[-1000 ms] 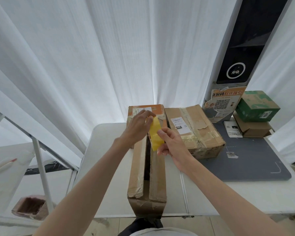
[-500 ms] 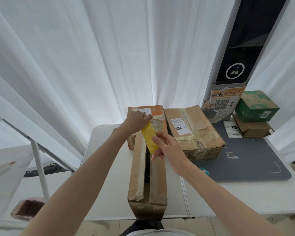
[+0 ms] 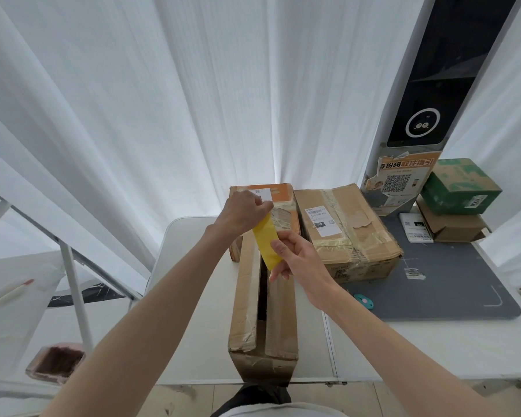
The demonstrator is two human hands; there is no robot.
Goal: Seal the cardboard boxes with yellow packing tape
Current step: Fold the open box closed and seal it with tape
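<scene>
Both hands grip the yellow tape (image 3: 266,246), left hand (image 3: 243,212) and right hand (image 3: 295,256) having stretched it longer over the long box (image 3: 262,311), ready to stick down.

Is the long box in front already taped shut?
No, the long cardboard box shows a dark open gap between its top flaps, and the yellow tape strip is held above it by the left hand and right hand.

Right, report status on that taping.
Left hand and right hand pinching yellow tape strip. Long brown cardboard box seam still open. Nothing blocking.
</scene>
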